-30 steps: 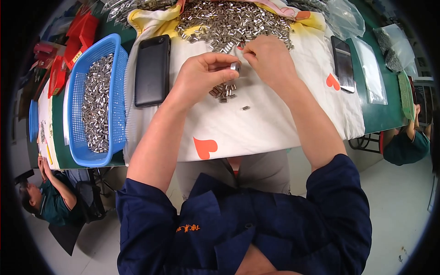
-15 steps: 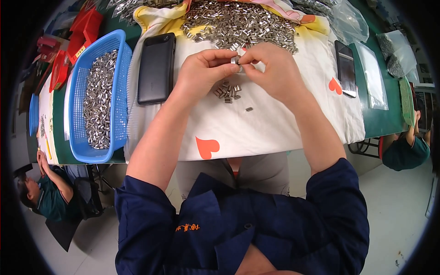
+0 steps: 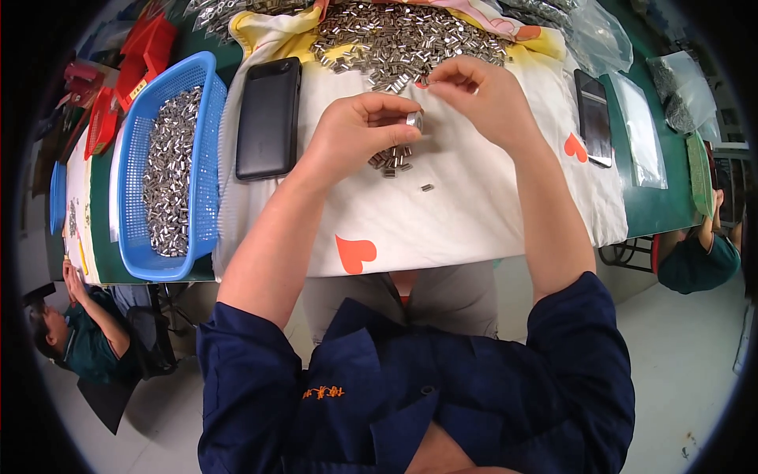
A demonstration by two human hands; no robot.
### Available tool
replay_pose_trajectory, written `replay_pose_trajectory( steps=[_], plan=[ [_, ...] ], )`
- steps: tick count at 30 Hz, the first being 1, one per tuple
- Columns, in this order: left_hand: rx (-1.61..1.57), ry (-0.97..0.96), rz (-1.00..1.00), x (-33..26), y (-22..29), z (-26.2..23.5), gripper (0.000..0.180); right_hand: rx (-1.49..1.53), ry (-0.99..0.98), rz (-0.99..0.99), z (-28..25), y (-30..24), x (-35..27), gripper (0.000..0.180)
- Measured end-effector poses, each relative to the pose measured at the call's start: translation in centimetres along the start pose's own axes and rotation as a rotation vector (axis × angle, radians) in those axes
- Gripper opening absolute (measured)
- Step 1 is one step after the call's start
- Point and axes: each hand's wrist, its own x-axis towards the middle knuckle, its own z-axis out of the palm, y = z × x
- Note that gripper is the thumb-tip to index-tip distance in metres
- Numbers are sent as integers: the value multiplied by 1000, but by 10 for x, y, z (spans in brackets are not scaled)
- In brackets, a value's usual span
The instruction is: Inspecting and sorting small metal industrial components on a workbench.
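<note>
At the middle of a white cloth printed with red hearts [image 3: 474, 225], spread over a green bench [image 3: 681, 183], the left hand [image 3: 367, 130] has its grip pinched between thumb and fingers on a short, round, silver metal piece [image 3: 414, 120], held up clear of the cloth. The right hand [image 3: 478, 95] is just apart from it, thumb and fingertips drawn close together beside the near edge of a broad heap of small silvery metal cylinders [image 3: 410, 39] (whether that grip pinches a cylinder, I cannot tell). The heap covers the cloth's far edge, reaching onto its yellow border. Below the left hand sits a small loose cluster of the same kind of cylinders [image 3: 391, 162], partly covered by the fingers, and one lone metal cylinder [image 3: 428, 188] lies nearer the bench's near edge. As far as progress can be judged, the work looks well short of its end: the heap is large, the cluster small, and the round piece is in hand rather than set down. Toward the bench's left edge, a long blue plastic basket with perforated walls [image 3: 207, 158] holds many small metal pieces, though nothing shows whether those count as done or left. Between basket and left hand lies a black rectangular device [image 3: 268, 118].
</note>
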Motion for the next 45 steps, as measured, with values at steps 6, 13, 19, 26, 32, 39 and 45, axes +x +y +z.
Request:
replay_pose_trajectory(
  steps=[6,13,19,26,32,39,45],
  plan=[
    [29,-5,14,3,-1,0,26,-596,255,-323,24,23,11,12],
    [-43,41,10,5,-3,-5,24,-707,118,-236,25,12,7,9],
    [-182,74,18,7,-4,-5,28,-712,147,-307,28,16,4,9],
    [-188,98,15,7,-3,-8,30,-762,115,-334,35,11,2,7],
    [-239,66,28,7,-4,-10,30,-735,13,-304,28,10,-4,6],
    [-235,63,28,6,-2,-10,29,-469,91,-218,23,2,-4,10],
    [-292,45,7,4,-1,-11,29,452,-91,65,13,-8,-6,13]
  ],
)
